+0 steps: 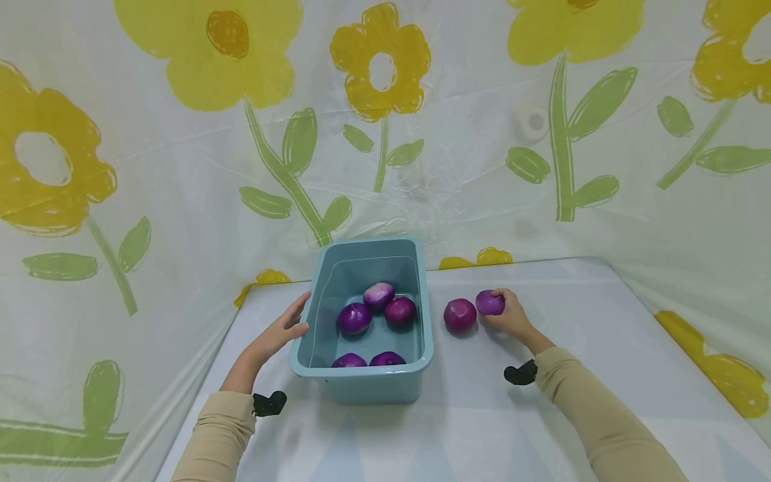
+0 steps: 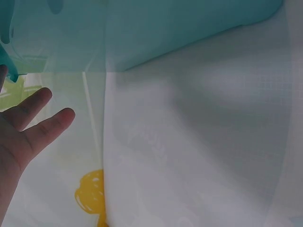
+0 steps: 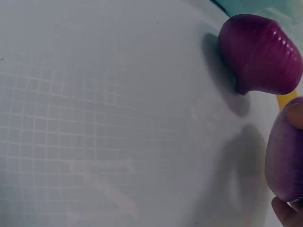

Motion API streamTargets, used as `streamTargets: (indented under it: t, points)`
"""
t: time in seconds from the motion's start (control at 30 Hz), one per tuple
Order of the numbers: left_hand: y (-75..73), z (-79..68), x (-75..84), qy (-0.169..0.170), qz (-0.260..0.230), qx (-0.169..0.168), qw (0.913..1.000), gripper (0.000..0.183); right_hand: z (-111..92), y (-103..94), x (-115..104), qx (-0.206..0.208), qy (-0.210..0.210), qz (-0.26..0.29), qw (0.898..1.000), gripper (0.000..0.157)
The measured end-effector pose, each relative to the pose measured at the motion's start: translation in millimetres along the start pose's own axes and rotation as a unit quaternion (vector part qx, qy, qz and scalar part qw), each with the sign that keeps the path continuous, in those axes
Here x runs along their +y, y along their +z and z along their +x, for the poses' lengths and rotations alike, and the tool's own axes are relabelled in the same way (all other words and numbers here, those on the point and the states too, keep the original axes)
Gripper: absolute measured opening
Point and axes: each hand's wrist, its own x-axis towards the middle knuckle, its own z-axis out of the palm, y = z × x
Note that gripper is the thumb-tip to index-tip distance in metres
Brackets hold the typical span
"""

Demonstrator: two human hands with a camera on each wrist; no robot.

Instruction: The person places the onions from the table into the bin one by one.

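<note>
Right of the bin, my right hand point(image 1: 512, 318) grips a purple onion point(image 1: 490, 302) between thumb and fingers. The right wrist view shows this onion point(image 3: 285, 156) at the right edge, with a shadow below it on the table. Another red onion point(image 1: 460, 316) lies on the table just left of it. Inside the blue-green plastic bin point(image 1: 373, 379) are several purple onions, among them a paler one point(image 1: 379, 295). My left hand point(image 1: 280, 337) is at the bin's left side, its fingers extended by the rim. In the left wrist view those fingers point(image 2: 49, 127) are spread.
A white cloth-covered table point(image 1: 578, 301) carries the bin and the loose onion. Behind it hangs a white curtain point(image 1: 458, 161) printed with yellow flowers and green leaves. Black bands point(image 1: 521, 373) show at both wrists.
</note>
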Motion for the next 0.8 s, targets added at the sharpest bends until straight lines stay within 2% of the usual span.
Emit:
streamTargets:
  t: [0.13,0.4,0.8]
  points:
    - [0.1,-0.6,-0.6,0.002,0.003,0.002,1.0000,0.076,3,-4.5,-5,0.010,-0.008,-0.004,1.000,0.055]
    - [0.4,-0.9,-1.7,0.000,0.005,0.002,1.0000,0.075,8,-16.6,-16,-0.007,-0.007,0.015,1.000,0.058]
    - [-0.2,0.0,-0.3,-0.009,0.010,0.000,0.9999,0.076,12,-36.5,-61,-0.015,-0.024,0.030,0.999,0.063]
